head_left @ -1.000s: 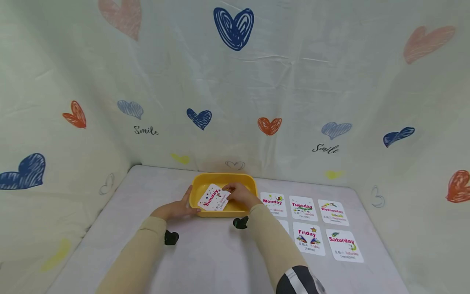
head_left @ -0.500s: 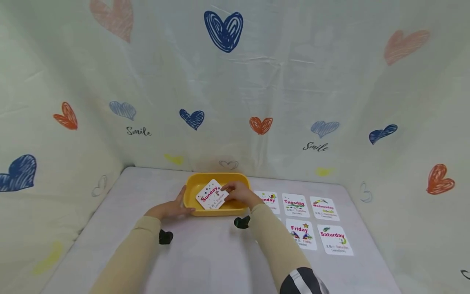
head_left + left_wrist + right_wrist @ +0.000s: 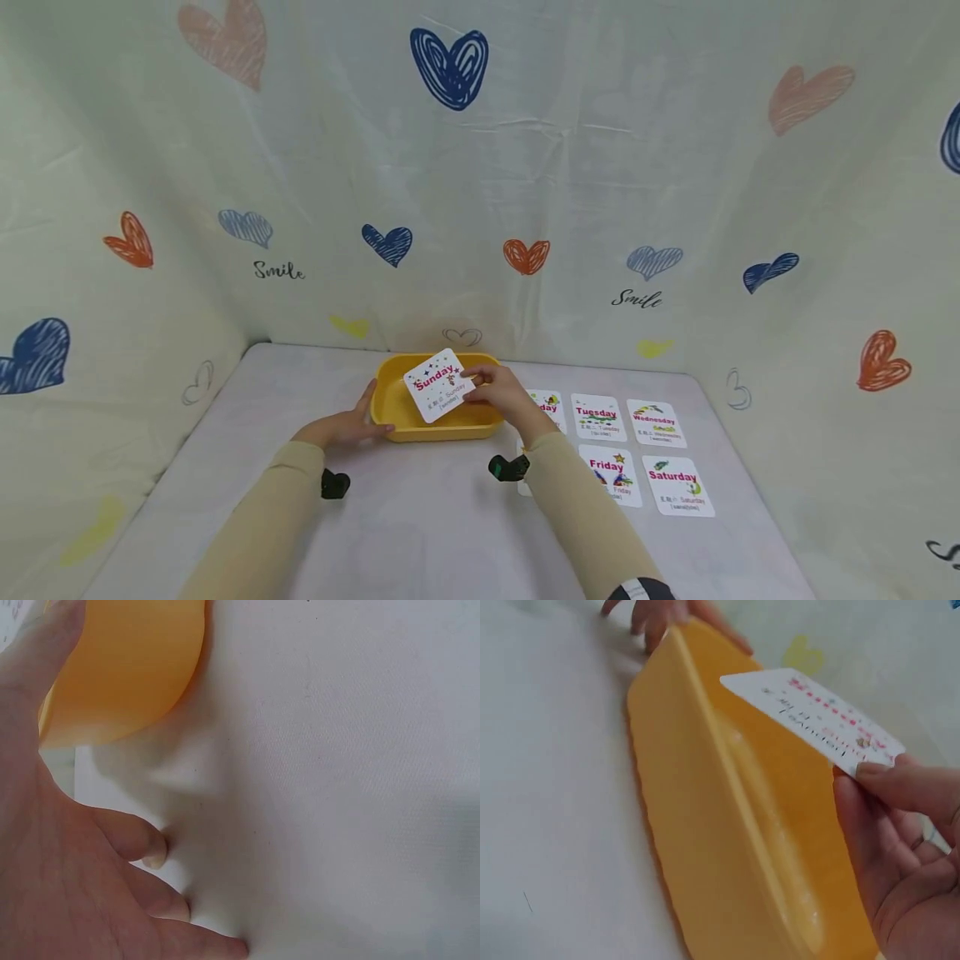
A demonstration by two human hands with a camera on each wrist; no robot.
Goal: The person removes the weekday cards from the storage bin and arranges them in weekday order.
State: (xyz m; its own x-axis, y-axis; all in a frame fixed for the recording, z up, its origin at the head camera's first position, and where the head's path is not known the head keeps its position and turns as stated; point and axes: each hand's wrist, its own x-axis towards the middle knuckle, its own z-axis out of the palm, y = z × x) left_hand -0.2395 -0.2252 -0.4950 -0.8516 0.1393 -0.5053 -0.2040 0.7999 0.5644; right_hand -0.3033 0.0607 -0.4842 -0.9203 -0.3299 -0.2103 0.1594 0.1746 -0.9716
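Observation:
A white card printed "Sunday" (image 3: 438, 385) is pinched by one edge between the thumb and fingers of my right hand (image 3: 504, 398). In the head view it hangs tilted over the yellow tray (image 3: 472, 433). The right wrist view shows the card (image 3: 802, 712) above the tray's inside, with the thumb on its face. My left hand (image 3: 341, 427) touches the tray's left end, fingers spread. In the left wrist view one digit of the left hand (image 3: 60, 862) lies along the tray's wall (image 3: 142, 667), while several fingertips rest on the table.
On the table right of the tray lie cards in two rows: Tuesday (image 3: 598, 417), Wednesday (image 3: 656, 423), Friday (image 3: 611, 477) and Saturday (image 3: 678, 487). A card ending in "day" (image 3: 551, 407) and another beside Friday are partly hidden by the right arm. Heart-printed curtain walls (image 3: 450, 167) stand behind.
The Sunday card has been lifted from low in the tray to above it and turned more upright, pinched by the right hand. The head view has shifted slightly. The left hand stays at the tray.

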